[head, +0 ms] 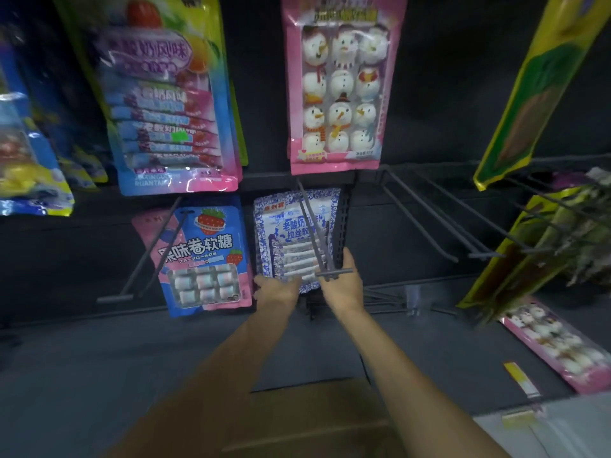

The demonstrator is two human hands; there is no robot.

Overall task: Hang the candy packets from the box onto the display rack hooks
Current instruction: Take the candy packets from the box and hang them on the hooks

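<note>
while reaching low on the display rack (429, 94), pinches the bottom left corner of a blue-and-white candy packet (291, 233) with the left hand (276, 289), fingers curled round the edge. rests the right hand (344, 282) at the packet's right edge just under the end bar of the twin-wire hook (334, 273), thumb upright, grip there impossible to tell. has the packet threaded on that hook, just right of a strawberry packet (205, 259), below a snowman packet (340, 94), with the cardboard box (297, 421) low between the forearms.
</note>
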